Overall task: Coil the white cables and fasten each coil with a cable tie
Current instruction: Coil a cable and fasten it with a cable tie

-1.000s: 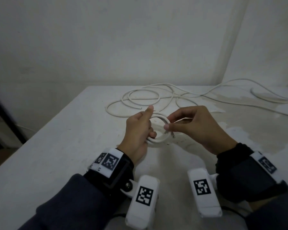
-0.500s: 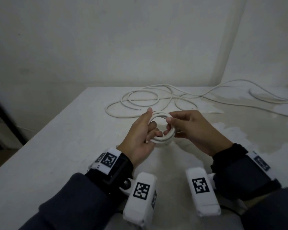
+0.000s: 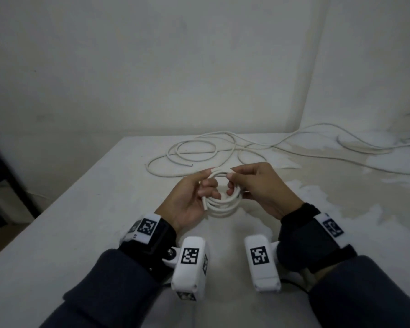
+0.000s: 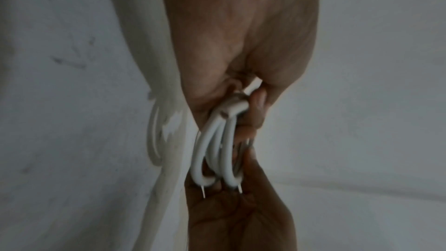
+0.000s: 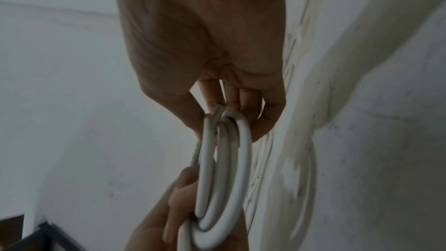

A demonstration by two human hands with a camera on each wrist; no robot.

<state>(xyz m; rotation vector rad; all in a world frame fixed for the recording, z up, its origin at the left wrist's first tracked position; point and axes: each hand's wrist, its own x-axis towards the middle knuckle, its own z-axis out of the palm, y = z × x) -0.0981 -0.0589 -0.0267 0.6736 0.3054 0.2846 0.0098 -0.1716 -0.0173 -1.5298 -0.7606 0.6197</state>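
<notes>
Both hands are holding a small white cable coil point(image 3: 223, 202) between them above the table point(image 3: 69, 233): left hand point(image 3: 189, 202) pinching its left side, right hand point(image 3: 260, 188) pinching its right. Best keeping loops stacked, loose end point(image 3: 204, 204) tucked, before tying. Uncoiled cables point(image 3: 199, 150) lying beyond the hands.

One small coil of white round plastic cable point(image 3: 223, 202), about three turns, sits between two bare hands. Loose white cables point(image 3: 199, 150) sprawl on one white table point(image 3: 81, 221); their number is unclear.

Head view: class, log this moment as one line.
left hand: grips small white cable coil | right hand: pinches coil | loose white cables: on table
</notes>
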